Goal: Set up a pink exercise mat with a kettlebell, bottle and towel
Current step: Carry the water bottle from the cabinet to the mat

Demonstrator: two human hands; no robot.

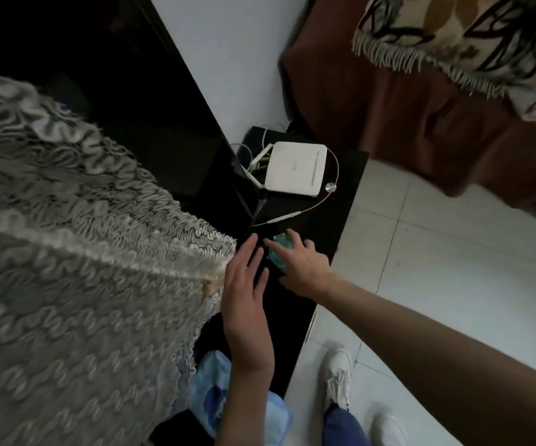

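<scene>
Bottle (pixel 276 252) stands upright on black cabinet top (pixel 331 217), long axis vertical, seen from above, teal, mostly hidden. Right hand (pixel 299 259) over it, fingers curled round its top. Left hand (pixel 247 304) just beside, fingers straight, holding nothing.

You can read no text, brand, number or sign anywhere in this view. The white router (pixel 295 169) on the black cabinet (pixel 334 220) carries a faint mark near the middle of its top and a row of tiny markings along one edge, but both are too small and blurred for you to make out a single letter.
</scene>
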